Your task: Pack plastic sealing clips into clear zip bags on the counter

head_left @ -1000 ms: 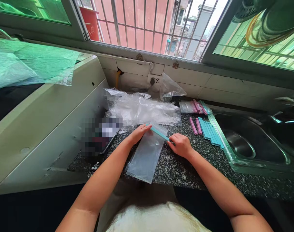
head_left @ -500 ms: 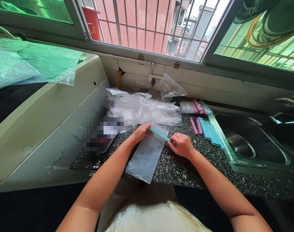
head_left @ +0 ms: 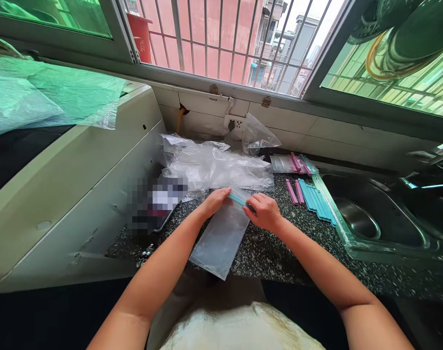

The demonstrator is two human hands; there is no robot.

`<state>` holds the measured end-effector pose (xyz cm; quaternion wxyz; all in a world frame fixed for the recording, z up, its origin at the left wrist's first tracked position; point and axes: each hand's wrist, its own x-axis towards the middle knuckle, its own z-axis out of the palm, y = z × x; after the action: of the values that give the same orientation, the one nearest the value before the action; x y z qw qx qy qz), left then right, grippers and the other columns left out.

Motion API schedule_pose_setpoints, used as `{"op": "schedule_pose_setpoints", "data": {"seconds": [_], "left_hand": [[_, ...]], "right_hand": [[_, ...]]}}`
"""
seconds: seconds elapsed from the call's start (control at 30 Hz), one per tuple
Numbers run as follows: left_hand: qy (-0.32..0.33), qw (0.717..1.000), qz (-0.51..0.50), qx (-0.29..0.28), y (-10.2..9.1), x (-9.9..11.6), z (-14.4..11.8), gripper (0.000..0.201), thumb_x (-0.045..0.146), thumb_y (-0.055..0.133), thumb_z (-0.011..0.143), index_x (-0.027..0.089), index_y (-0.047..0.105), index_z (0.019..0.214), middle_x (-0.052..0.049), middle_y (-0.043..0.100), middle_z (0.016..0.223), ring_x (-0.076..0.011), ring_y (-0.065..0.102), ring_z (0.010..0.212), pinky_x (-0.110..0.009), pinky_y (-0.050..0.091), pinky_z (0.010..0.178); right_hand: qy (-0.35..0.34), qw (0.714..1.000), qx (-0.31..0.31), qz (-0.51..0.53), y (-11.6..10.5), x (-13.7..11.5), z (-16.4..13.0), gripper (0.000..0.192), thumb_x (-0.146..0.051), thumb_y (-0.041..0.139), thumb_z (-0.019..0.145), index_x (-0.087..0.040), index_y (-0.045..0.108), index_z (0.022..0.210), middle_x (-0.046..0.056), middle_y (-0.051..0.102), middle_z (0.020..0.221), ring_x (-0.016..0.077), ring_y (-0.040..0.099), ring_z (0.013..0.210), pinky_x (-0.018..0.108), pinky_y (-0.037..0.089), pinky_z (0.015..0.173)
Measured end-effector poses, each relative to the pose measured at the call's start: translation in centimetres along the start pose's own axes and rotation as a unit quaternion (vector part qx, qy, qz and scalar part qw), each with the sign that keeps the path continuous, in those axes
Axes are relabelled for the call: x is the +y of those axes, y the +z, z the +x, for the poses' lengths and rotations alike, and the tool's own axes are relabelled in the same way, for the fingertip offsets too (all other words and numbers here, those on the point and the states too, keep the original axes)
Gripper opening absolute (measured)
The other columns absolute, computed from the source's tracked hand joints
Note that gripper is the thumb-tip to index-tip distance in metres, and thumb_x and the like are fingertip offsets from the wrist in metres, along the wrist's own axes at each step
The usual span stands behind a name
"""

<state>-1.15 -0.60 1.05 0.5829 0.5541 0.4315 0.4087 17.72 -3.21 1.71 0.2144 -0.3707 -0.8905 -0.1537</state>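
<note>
A clear plastic bag (head_left: 221, 236) lies flat on the speckled dark countertop (head_left: 272, 255), its lower end over the front edge. A teal sealing strip (head_left: 238, 199) runs across the bag's top edge. My left hand (head_left: 214, 201) pinches the strip's left end. My right hand (head_left: 265, 212) presses on the strip's right part, fingers curled over it and hiding that end.
A heap of clear bags (head_left: 216, 165) lies behind. Pink and teal strips (head_left: 311, 194) lie beside a steel sink (head_left: 374, 218) on the right; more strips on a bag (head_left: 294, 163) further back. A white appliance (head_left: 72, 180) stands left. A blurred object (head_left: 154, 201) sits near it.
My right hand has slid left along the teal strip, closing the gap toward my left hand. The bag has barely shifted.
</note>
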Motion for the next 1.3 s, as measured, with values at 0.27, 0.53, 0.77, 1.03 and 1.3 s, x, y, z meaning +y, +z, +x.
{"op": "schedule_pose_setpoints", "data": {"seconds": [0.27,0.53,0.77,1.03,1.3], "left_hand": [[-0.013,0.999,-0.037,-0.013,0.0,-0.2,0.1,0.048,0.064,0.052,0.063,0.017,0.045,0.057,0.002,0.043,0.054,-0.0106,0.038,0.053,-0.025,0.031,0.053],[-0.02,0.999,-0.041,-0.015,0.0,-0.6,0.2,0.052,0.068,0.049,0.065,0.017,0.045,0.054,0.003,0.04,0.05,-0.0096,0.033,0.048,-0.026,0.027,0.05],[-0.013,0.998,-0.047,-0.028,0.1,-0.7,0.2,0.047,0.062,0.048,0.071,0.019,0.044,0.053,0.002,0.038,0.046,-0.0107,0.033,0.046,-0.027,0.025,0.048],[-0.01,0.999,-0.049,-0.009,0.1,-1.0,0.2,0.045,0.059,0.049,0.072,0.017,0.047,0.054,0.001,0.046,0.049,-0.0115,0.037,0.049,-0.027,0.029,0.052],[-0.012,0.996,-0.082,-0.015,0.2,-1.4,0.4,0.045,0.058,0.05,0.072,0.016,0.05,0.056,0.001,0.049,0.051,-0.0113,0.04,0.049,-0.026,0.029,0.051]], "right_hand": [[0.04,0.998,0.038,0.017,0.7,-0.6,-0.6,0.022,-0.03,0.046,0.085,-0.018,0.057,0.071,0.003,0.056,0.065,0.0132,0.049,0.064,0.024,0.034,0.059],[0.045,0.998,0.053,0.01,0.5,-0.3,-0.8,0.024,-0.032,0.046,0.085,-0.017,0.058,0.07,0.003,0.057,0.067,0.0128,0.05,0.065,0.024,0.034,0.059],[0.036,0.997,0.066,0.026,0.5,-0.4,-0.9,0.024,-0.029,0.046,0.086,-0.018,0.057,0.068,0.003,0.056,0.066,0.0124,0.05,0.064,0.023,0.036,0.059],[0.036,0.996,0.071,0.039,0.5,-0.3,-1.0,0.022,-0.028,0.046,0.085,-0.018,0.056,0.068,0.003,0.056,0.066,0.0126,0.049,0.064,0.023,0.036,0.06],[0.034,0.996,0.071,0.041,0.5,-0.2,-1.0,0.022,-0.028,0.047,0.085,-0.018,0.057,0.069,0.004,0.057,0.067,0.0132,0.051,0.065,0.024,0.038,0.061]]}}
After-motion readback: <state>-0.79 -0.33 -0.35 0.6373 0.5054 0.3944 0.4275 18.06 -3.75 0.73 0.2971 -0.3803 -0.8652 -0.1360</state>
